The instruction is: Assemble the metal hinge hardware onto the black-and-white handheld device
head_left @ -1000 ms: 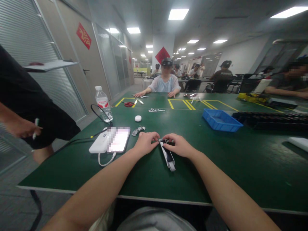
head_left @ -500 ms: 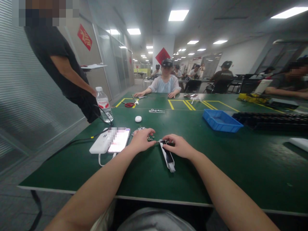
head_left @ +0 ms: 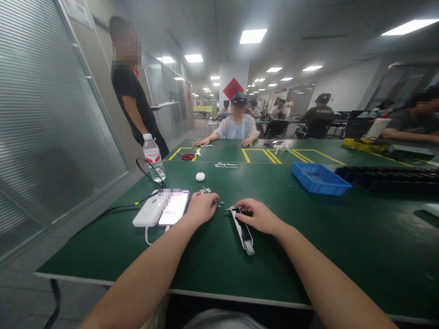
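My left hand rests on the table over a small group of metal nuts or rings. Its fingers are curled down among them, and whatever lies between the fingertips is too small to make out. Just beyond it lie more small silvery parts. My right hand is closed around the far end of a long white-and-black piece, which lies slanted on the table. A thin metal pin sticks out from that far end toward my left hand; the near end is silvery.
Left of my hands are a phone, a cabled white box and a water bottle. Ahead lie a white earbud case and metal strips. A blue tray stands right. A person sits opposite; another stands left.
My left hand has drawn away from the white-and-black piece, leftward to the small rings, its fingers curling down. My right hand keeps its hold. The standing person has moved farther off.
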The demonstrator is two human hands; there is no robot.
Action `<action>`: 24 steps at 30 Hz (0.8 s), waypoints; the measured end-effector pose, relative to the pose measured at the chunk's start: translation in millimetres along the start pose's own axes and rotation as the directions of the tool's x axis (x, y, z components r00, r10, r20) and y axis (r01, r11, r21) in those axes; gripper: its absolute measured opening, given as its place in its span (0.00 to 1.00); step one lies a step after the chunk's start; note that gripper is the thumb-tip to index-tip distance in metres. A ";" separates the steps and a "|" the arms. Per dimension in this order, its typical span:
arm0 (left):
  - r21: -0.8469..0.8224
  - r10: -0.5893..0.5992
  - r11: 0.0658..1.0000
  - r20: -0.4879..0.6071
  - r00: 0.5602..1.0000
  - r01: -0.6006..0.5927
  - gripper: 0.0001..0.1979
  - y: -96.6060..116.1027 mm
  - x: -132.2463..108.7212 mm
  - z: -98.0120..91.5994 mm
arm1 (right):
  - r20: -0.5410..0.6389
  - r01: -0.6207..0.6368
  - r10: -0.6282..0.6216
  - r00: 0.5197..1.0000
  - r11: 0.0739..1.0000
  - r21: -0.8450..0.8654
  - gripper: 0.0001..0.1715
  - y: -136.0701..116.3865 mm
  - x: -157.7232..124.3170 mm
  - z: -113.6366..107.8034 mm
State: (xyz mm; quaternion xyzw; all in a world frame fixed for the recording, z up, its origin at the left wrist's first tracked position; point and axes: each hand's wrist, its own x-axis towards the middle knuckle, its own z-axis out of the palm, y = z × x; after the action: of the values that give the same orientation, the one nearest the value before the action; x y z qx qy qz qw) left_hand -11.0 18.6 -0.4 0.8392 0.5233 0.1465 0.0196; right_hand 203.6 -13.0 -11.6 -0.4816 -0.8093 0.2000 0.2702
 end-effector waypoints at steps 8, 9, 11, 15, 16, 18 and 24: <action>0.004 -0.009 1.000 0.020 1.000 0.009 0.11 -1.5 2.3 -0.4 | 0.010 -0.009 0.009 1.000 1.000 0.017 0.15 -2.6 0.2 -0.7; 0.008 -0.013 1.000 0.022 1.000 0.013 0.11 -1.0 2.2 -0.9 | 0.011 -0.011 0.010 1.000 1.000 0.018 0.15 -3.4 0.1 -0.9; 0.017 -0.011 1.000 0.023 1.000 0.011 0.11 0.0 1.7 -1.6 | 0.013 -0.015 0.015 1.000 1.000 0.023 0.15 -4.9 0.0 -1.3; 0.050 0.026 0.998 -0.003 1.000 -0.026 0.12 0.5 1.3 -0.3 | 0.008 -0.020 0.020 1.000 0.999 0.035 0.14 -6.4 0.0 -1.2; 0.058 0.038 0.998 -0.011 0.999 -0.037 0.12 0.3 1.4 0.5 | 0.006 -0.017 0.016 1.000 0.999 0.037 0.14 -6.4 0.1 -1.0; 0.076 0.055 0.996 -0.024 0.998 -0.053 0.12 0.0 1.9 2.1 | 0.002 -0.012 0.012 1.000 0.999 0.039 0.14 -6.4 0.2 -0.5; 0.126 0.089 0.988 -0.021 0.996 -0.086 0.13 0.7 2.3 4.2 | -0.005 -0.015 0.016 1.000 0.999 0.043 0.14 -6.5 0.5 0.8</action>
State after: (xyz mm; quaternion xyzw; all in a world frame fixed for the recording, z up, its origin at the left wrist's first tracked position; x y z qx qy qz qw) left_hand -8.4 20.8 -3.7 0.8590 0.4942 0.1254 -0.0462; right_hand 198.5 -15.6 -8.2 -0.4825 -0.8004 0.2181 0.2812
